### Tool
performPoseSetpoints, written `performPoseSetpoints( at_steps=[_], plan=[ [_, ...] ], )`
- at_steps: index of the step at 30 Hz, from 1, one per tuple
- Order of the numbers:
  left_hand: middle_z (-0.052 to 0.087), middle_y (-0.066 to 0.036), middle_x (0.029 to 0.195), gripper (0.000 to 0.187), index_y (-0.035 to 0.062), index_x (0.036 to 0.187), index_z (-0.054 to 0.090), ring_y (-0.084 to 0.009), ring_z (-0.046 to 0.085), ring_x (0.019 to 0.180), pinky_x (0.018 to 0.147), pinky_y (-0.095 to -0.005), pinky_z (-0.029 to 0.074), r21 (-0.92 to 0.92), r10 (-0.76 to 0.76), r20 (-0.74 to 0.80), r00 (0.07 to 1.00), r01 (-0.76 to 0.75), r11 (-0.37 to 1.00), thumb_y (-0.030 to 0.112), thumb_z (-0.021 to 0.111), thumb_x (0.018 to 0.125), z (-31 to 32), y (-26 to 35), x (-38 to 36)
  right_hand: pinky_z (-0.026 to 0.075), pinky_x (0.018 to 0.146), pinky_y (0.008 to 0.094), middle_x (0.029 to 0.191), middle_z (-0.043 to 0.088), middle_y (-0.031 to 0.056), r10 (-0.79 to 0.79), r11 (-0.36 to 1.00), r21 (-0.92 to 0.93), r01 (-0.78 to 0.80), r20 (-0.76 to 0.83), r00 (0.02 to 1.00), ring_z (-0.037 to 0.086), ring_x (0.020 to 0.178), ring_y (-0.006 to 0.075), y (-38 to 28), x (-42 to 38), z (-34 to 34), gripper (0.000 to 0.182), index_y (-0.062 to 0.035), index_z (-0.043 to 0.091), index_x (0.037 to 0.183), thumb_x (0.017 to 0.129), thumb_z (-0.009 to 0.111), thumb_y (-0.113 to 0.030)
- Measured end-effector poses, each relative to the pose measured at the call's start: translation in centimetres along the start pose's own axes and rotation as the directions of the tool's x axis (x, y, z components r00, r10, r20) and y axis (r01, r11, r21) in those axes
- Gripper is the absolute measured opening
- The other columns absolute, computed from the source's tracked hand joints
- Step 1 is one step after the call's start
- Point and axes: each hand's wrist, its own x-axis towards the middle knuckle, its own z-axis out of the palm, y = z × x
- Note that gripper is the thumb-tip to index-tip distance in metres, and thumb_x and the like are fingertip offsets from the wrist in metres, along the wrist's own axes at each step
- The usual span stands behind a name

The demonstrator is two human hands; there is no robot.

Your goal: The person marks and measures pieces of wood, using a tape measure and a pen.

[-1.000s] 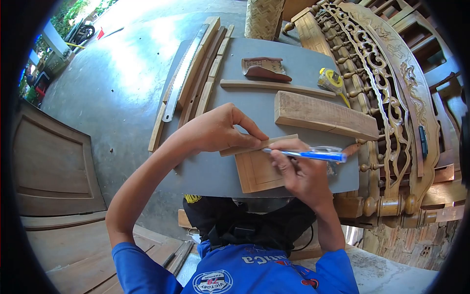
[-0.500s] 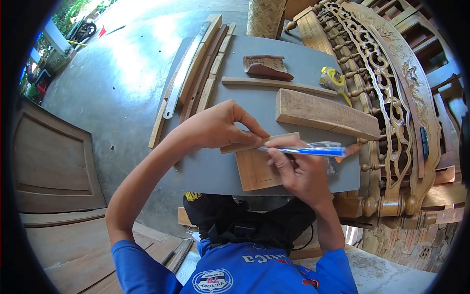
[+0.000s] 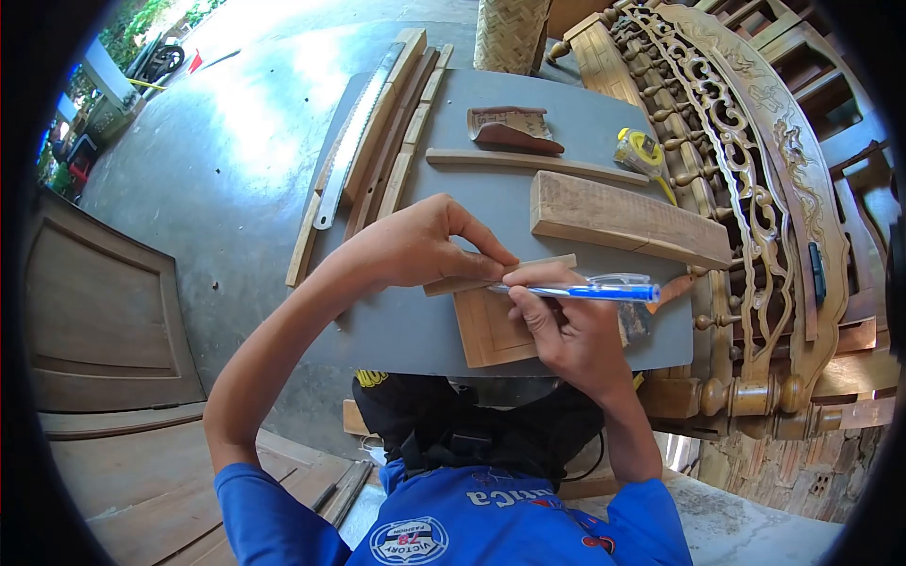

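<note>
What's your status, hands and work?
Left hand pinching narrow wooden strip across flat brown wooden board. Right hand gripping blue plastic pen near strip. Nothing visibly blocking.

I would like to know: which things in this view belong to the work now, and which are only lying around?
Belonging to the work:
blue pen, in the right hand
wooden strip, held by the left hand
flat wooden piece, under the strip

Probably just lying about:
saw blade
tape measure
curled brown sheet
thick wooden block
</note>
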Motion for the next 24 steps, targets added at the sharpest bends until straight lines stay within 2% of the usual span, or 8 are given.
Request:
performPoseSetpoints(
  at_steps=[7, 10, 12, 15, 18, 21, 22, 24],
  plan=[
    [0.068, -0.006, 0.080, 0.022, 0.0146, 0.096, 0.071, -0.0112, 0.058, 0.066, 0.066, -0.0244, 0.045, -0.008, -0.008, -0.003, 1.000, 0.008, 1.000, 0.021, 0.069, 0.076, 0.0, 0.2, -0.1, 0.044, 0.054, 0.0306, 0.086, 0.062, 0.0082, -0.019, 0.999, 0.027, 0.019, -0.008, 1.000, 0.058, 0.060, 0.0230, 0.1, 0.0, 0.2, 0.011, -0.0004, 0.060, 0.091, 0.086, 0.059, -0.010],
    [0.069, -0.006, 0.080, 0.021, 0.0144, 0.096, 0.071, -0.0114, 0.058, 0.067, 0.067, -0.0243, 0.045, 0.002, -0.064, 0.011, 0.998, 0.064, 0.998, 0.020, 0.069, 0.076, -0.1, 1.2, -0.5, 0.043, 0.053, 0.0311, 0.085, 0.062, 0.0083, -0.028, 1.000, 0.015, 0.028, -0.003, 1.000, 0.058, 0.058, 0.0230, 0.3, 0.1, 0.2, 0.011, -0.0005, 0.060, 0.091, 0.086, 0.059, -0.010],
    [0.069, -0.007, 0.081, 0.021, 0.0141, 0.096, 0.071, -0.0115, 0.058, 0.067, 0.067, -0.0243, 0.045, -0.001, -0.036, 0.013, 0.999, 0.036, 0.999, 0.020, 0.069, 0.076, -0.1, 1.0, -0.4, 0.043, 0.053, 0.0316, 0.083, 0.062, 0.0085, -0.061, 0.998, 0.022, 0.061, -0.012, 0.998, 0.057, 0.057, 0.0230, 0.5, 0.1, 0.2, 0.011, -0.0008, 0.060, 0.091, 0.085, 0.060, -0.010],
    [0.069, -0.007, 0.080, 0.021, 0.0137, 0.096, 0.071, -0.0114, 0.058, 0.067, 0.067, -0.0244, 0.045, 0.004, -0.034, 0.010, 0.999, 0.034, 0.999, 0.020, 0.069, 0.076, -0.1, 1.0, -0.5, 0.044, 0.053, 0.0287, 0.080, 0.062, 0.0090, -0.026, 1.000, 0.016, 0.026, 0.009, 1.000, 0.058, 0.058, 0.0186, 0.2, 0.1, 0.1, 0.009, -0.0006, 0.060, 0.091, 0.085, 0.060, -0.008],
    [0.068, -0.006, 0.080, 0.021, 0.0134, 0.097, 0.071, -0.0107, 0.058, 0.067, 0.066, -0.0243, 0.045, -0.014, -0.023, 0.006, 1.000, 0.023, 1.000, 0.021, 0.069, 0.077, 0.0, 0.7, -0.4, 0.047, 0.056, 0.0245, 0.079, 0.063, 0.0092, 0.016, 0.985, 0.174, -0.010, -0.033, 0.999, 0.060, 0.063, 0.0135, 0.2, 0.0, -0.3, 0.010, 0.0001, 0.058, 0.094, 0.087, 0.057, -0.006],
    [0.067, -0.005, 0.076, 0.022, 0.0098, 0.098, 0.070, -0.0080, 0.054, 0.061, 0.056, -0.0229, 0.040, -0.019, -0.010, -0.010, 1.000, 0.010, 1.000, 0.018, 0.069, 0.077, 0.2, 0.5, -0.4, 0.049, 0.059, 0.0220, 0.080, 0.062, 0.0098, 0.011, 0.908, 0.405, 0.103, -0.270, 0.963, 0.061, 0.069, 0.0116, 0.5, -0.4, -1.6, 0.012, 0.0010, 0.057, 0.098, 0.089, 0.053, -0.005],
    [0.066, -0.004, 0.074, 0.022, 0.0080, 0.098, 0.070, -0.0068, 0.052, 0.058, 0.051, -0.0222, 0.038, -0.015, -0.008, -0.016, 1.000, 0.008, 1.000, 0.017, 0.069, 0.078, 0.2, 0.5, -0.4, 0.048, 0.059, 0.0220, 0.081, 0.062, 0.0104, 0.020, 0.916, 0.385, 0.116, -0.333, 0.943, 0.060, 0.070, 0.0124, 1.1, -0.6, -2.4, 0.014, 0.0012, 0.055, 0.102, 0.090, 0.052, -0.006],
    [0.067, -0.005, 0.077, 0.022, 0.0104, 0.098, 0.070, -0.0085, 0.054, 0.059, 0.054, -0.0235, 0.042, 0.011, 0.005, -0.001, 1.000, -0.005, 1.000, 0.019, 0.068, 0.078, 0.1, 0.3, -0.3, 0.048, 0.059, 0.0217, 0.081, 0.062, 0.0106, 0.075, 0.918, 0.381, 0.108, -0.435, 0.897, 0.060, 0.069, 0.0120, 2.0, -1.0, -3.8, 0.015, 0.0010, 0.055, 0.102, 0.090, 0.053, -0.007]
  ],
)
